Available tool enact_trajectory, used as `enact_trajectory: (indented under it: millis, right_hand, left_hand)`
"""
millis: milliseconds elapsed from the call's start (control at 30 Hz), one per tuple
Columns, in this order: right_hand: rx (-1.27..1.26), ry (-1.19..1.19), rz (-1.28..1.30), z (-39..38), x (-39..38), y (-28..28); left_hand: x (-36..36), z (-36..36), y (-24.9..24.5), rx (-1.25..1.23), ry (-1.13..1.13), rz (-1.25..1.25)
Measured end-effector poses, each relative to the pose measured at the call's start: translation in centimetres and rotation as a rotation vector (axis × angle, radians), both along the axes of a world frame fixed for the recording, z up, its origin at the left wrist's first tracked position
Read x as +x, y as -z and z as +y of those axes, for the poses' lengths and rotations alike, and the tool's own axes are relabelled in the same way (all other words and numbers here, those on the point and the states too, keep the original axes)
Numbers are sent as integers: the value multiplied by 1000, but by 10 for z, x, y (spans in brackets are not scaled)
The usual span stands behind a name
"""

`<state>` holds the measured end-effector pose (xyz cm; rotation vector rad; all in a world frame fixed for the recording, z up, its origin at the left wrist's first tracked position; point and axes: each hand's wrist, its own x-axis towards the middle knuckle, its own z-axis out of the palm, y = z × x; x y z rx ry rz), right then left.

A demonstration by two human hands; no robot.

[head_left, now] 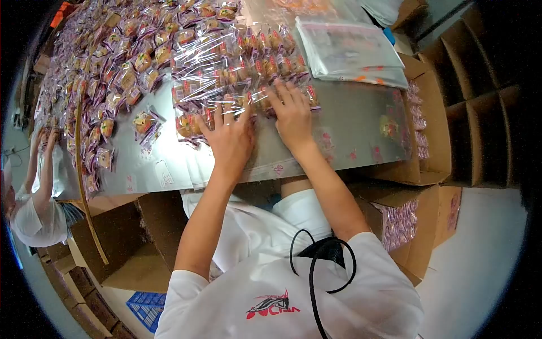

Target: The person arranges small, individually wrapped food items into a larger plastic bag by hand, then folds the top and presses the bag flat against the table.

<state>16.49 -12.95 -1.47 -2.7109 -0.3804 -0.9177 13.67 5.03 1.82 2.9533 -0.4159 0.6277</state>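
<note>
My left hand [232, 134] lies with fingers spread on the near edge of a large clear plastic bag [197, 55] that covers rows of wrapped small cakes [237, 72]. To its right, my right hand [294, 116] rests with fingers stretched out over the nearest row of cakes. Both palms face down, and neither hand grips anything that I can see. The cakes wear clear wrappers with purple edges and red print. One single wrapped cake [143, 122] sits left of the bag on the metal table [361, 127].
Loose wrapped cakes [121, 70] are heaped on the left. A stack of clear bags [350, 51] lies at the back right. Cardboard boxes [435, 113] with purple packets flank the table's right end. Another person's hands [49, 138] show at far left. A blue crate [145, 309] stands below.
</note>
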Motion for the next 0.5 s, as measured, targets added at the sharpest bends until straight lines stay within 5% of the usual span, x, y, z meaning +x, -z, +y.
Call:
enact_trajectory:
  millis: [500]
  right_hand:
    - [280,-151,52,-8,-9,-4]
  left_hand:
    - [2,-8,3,-44,10,-77]
